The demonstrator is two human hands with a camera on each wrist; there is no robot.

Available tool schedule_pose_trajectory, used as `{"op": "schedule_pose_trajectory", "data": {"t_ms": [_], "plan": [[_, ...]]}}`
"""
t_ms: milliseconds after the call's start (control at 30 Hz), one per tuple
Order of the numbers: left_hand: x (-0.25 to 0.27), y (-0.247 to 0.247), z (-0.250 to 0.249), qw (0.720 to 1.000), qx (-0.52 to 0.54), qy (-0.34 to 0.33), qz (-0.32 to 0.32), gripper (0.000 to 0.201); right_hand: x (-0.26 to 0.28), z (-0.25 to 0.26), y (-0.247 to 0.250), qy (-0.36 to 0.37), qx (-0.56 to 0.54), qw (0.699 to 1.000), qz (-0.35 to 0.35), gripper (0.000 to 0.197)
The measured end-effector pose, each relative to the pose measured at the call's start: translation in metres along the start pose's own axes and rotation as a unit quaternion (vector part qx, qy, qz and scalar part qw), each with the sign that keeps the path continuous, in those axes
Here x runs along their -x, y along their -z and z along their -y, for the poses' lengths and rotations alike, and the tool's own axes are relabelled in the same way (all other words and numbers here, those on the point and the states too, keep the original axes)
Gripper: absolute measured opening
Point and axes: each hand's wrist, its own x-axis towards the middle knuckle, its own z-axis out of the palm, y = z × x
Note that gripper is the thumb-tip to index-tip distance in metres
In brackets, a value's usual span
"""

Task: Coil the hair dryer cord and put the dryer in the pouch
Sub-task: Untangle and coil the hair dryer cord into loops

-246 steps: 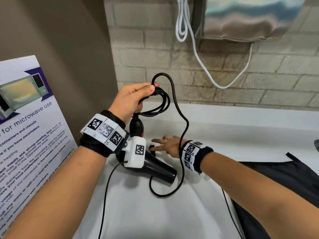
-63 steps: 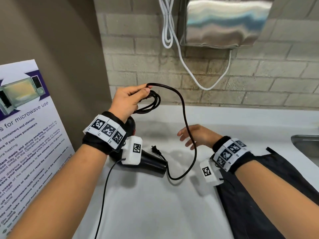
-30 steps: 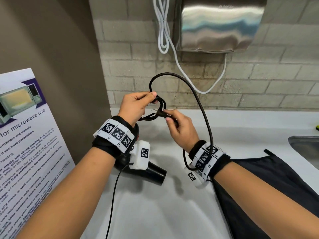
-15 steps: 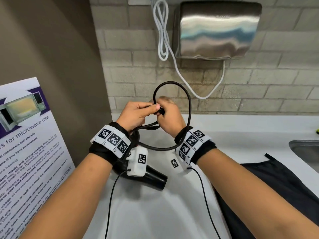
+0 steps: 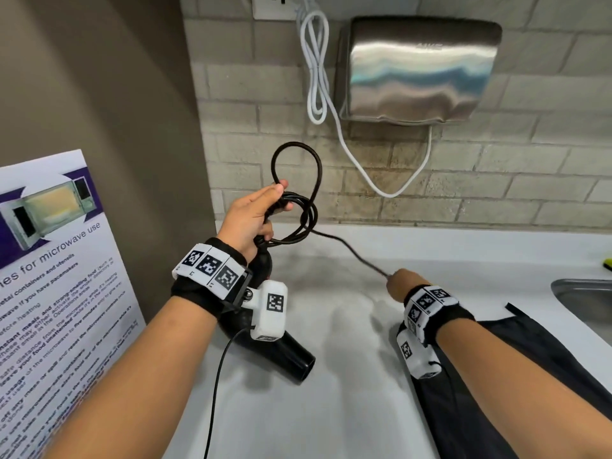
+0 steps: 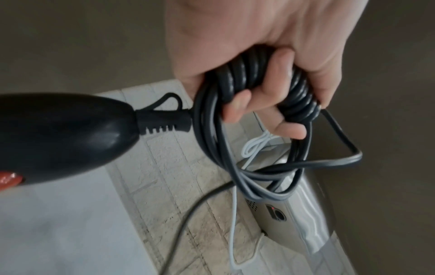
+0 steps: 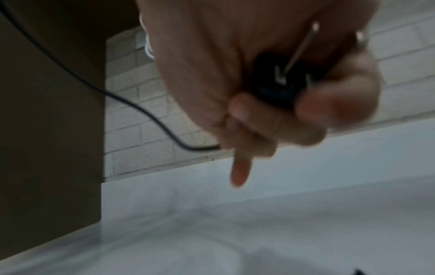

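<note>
Head view: left hand (image 5: 251, 220) at 11 o'clock, fingers curled round several loops of black cord (image 5: 298, 180), one loop standing up above the thumb. Hair dryer (image 5: 284, 354) hangs below that wrist, mostly hidden by the wrist camera; only the nozzle shows, at 7 o'clock, over the white counter (image 5: 347, 409). Right hand (image 5: 402, 286) at 3 o'clock, knuckles only, cord running taut into it. Black pouch (image 5: 530, 359) at 4 o'clock, half under the right forearm, cut off by the frame. Left wrist view: fingers (image 6: 237, 104) wrapped tight round the coil; dryer handle end (image 6: 61, 137) at 9 o'clock, blurred. Right wrist view: blurry; thumb and fingers pinch the plug (image 7: 277, 87), prongs pointing to 1 o'clock.
</note>
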Motion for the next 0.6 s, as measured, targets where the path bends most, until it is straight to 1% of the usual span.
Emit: {"op": "schedule_pose_trajectory", "data": {"t_ms": [67, 100, 133, 167, 200, 233, 267, 300, 367, 433, 500, 533, 600], "plan": [[0.004, -0.007, -0.002, 1.0, -0.002, -0.006, 0.007, 0.028, 0.001, 0.01, -0.008, 0.035, 0.014, 0.998, 0.055, 0.028], [0.006, -0.01, -0.003, 1.0, -0.002, -0.006, 0.011, 0.028, 0.005, 0.016, -0.009, 0.065, 0.014, 0.996, 0.053, 0.027], [0.006, -0.011, -0.003, 1.0, -0.002, -0.005, 0.015, 0.029, 0.008, 0.023, -0.008, 0.099, 0.007, 0.995, 0.031, 0.029], [0.005, -0.011, -0.002, 1.0, -0.001, -0.002, 0.017, 0.029, 0.016, 0.031, -0.004, 0.137, -0.037, 0.99, -0.002, 0.031], [0.005, -0.012, -0.002, 1.0, -0.002, 0.001, 0.018, 0.029, 0.023, 0.041, 0.0, 0.179, -0.115, 0.977, -0.032, 0.035], [0.004, -0.012, -0.001, 1.0, -0.005, 0.003, 0.018, 0.029, 0.033, 0.052, 0.006, 0.231, -0.198, 0.951, -0.047, 0.039], [0.003, -0.012, 0.0, 1.0, -0.007, 0.003, 0.021, 0.029, 0.044, 0.064, 0.013, 0.288, -0.262, 0.92, -0.044, 0.043], [0.002, -0.012, 0.0, 1.0, -0.008, 0.003, 0.024, 0.03, 0.054, 0.075, 0.019, 0.336, -0.298, 0.893, -0.024, 0.048], [0.003, -0.012, -0.002, 0.999, -0.017, 0.007, 0.032, 0.029, 0.066, 0.095, 0.026, 0.405, -0.314, 0.858, 0.032, 0.053], [0.004, -0.011, -0.005, 0.999, -0.025, 0.013, 0.038, 0.027, 0.071, 0.105, 0.026, 0.433, -0.346, 0.83, 0.064, 0.05], [0.007, -0.01, -0.007, 0.998, -0.028, 0.014, 0.045, 0.027, 0.071, 0.107, 0.022, 0.443, -0.389, 0.805, 0.065, 0.042], [0.008, -0.01, -0.007, 0.998, -0.034, 0.012, 0.05, 0.028, 0.07, 0.108, 0.019, 0.444, -0.404, 0.797, 0.065, 0.038], [0.009, -0.011, -0.006, 0.997, -0.046, 0.009, 0.056, 0.029, 0.068, 0.11, 0.015, 0.428, -0.432, 0.791, 0.069, 0.032]]}}
